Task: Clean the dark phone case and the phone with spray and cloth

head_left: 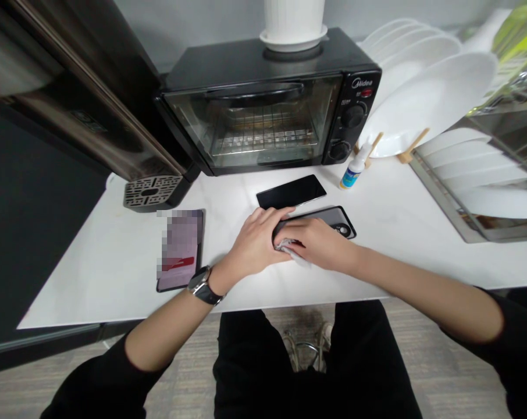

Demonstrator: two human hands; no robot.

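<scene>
A phone case (327, 217) with a black rim, a translucent grey back and a round camera ring lies on the white counter. My left hand (255, 241) is closed around its left end, fingers along the far edge and thumb on the near side. Pinched in my right hand (318, 240) is a crumpled white wipe (302, 256), pressed at the left end of the case. My fingers hide that end. Just beyond, a black phone (292, 192) lies flat, near the fingers of my left hand.
Left of my hands lies another phone (180, 250) with its screen lit. A small spray bottle (352, 173) stands before the toaster oven (263, 122). White plates (433, 105) stand in racks at right; a dispenser with a drip tray (152, 192) is at left.
</scene>
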